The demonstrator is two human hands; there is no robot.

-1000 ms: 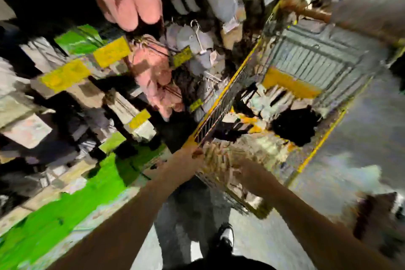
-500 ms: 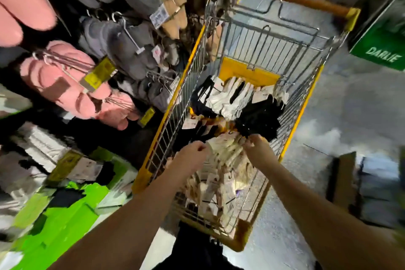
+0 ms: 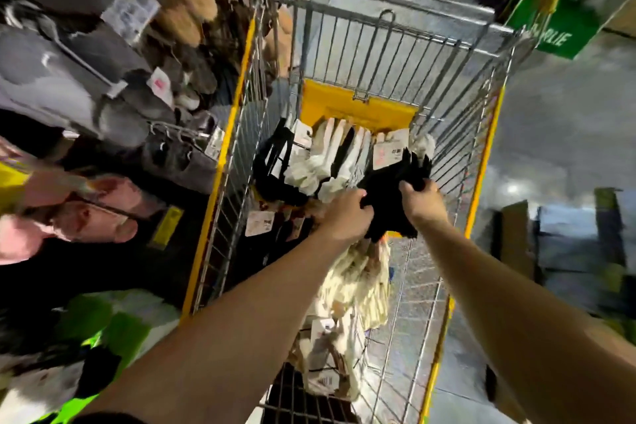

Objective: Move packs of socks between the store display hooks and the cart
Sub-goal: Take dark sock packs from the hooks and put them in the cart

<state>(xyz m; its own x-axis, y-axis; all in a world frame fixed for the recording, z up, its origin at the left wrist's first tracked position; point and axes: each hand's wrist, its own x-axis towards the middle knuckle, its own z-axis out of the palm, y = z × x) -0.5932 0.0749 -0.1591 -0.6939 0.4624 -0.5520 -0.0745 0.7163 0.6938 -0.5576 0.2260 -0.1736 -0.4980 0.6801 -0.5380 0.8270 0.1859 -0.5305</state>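
1. Several cream sock packs with paper labels (image 3: 358,289) are lying nearest in the yellow-edged wire cart (image 3: 481,162)
2. Both hands are gripping a bundle of black socks (image 3: 390,189) inside the cart: left hand (image 3: 347,213) and right hand (image 3: 425,201) are curling their fingers round it
3. White socks (image 3: 330,158) are lying beyond
4. Grey slippers (image 3: 69,86) are hanging on display hooks at left

Pink slippers (image 3: 79,213), green sign (image 3: 561,29)
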